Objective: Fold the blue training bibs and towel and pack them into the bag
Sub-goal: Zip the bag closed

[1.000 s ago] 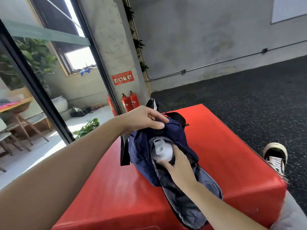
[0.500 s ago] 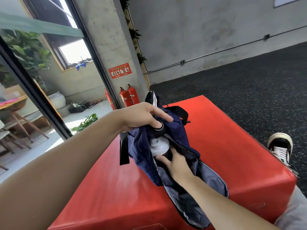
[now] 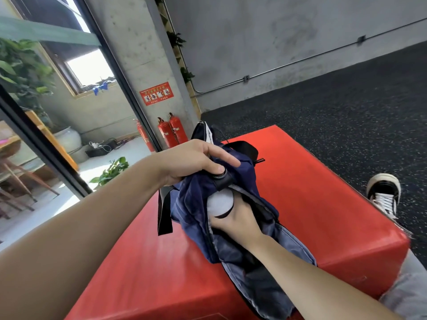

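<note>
Right hand [image 3: 235, 224] pushed white object [image 3: 220, 203] deeper — left hand [image 3: 191, 161] grips bag [image 3: 191, 204] rim.

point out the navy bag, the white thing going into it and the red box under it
navy bag [image 3: 191, 204]: head view, on the outer blue fabric left of the opening
white object [image 3: 220, 203]: head view, on its rounded white surface
red box [image 3: 312, 192]: head view, on the bare top right of the bag

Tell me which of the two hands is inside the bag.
The right hand: it reaches into the open navy bag, wrapped around a white object. The left hand stays outside, gripping the bag's upper edge.
</note>
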A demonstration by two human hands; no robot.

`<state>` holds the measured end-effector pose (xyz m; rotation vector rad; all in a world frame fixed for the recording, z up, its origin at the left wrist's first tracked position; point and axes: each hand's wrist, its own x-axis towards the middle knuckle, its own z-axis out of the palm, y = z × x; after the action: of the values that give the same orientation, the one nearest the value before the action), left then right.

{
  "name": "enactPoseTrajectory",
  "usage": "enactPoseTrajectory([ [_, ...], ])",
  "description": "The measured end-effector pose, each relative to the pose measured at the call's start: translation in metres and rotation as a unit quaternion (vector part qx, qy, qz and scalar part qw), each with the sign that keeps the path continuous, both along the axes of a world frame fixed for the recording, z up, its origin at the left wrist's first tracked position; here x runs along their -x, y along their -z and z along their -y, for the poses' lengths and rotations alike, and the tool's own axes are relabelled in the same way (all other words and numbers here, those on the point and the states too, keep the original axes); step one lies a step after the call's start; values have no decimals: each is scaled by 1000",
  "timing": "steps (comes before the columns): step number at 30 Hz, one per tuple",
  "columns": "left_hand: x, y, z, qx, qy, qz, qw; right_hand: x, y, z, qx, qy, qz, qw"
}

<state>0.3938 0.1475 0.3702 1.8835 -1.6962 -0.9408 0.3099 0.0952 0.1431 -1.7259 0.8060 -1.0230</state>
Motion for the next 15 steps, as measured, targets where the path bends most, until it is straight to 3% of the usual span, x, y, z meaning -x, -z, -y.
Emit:
enactPoseTrajectory([
  [3,-11,-3,-1,3,-17,-18,1000,2,4,2,24,42,20,999],
  [12,-13,11,0,0,-25,-126,992,-6,10,5,-30,-24,23,999],
  [15,-26,25,-1,-8,-24,-87,996,-3,15,6,6,-23,-2,1000],
])
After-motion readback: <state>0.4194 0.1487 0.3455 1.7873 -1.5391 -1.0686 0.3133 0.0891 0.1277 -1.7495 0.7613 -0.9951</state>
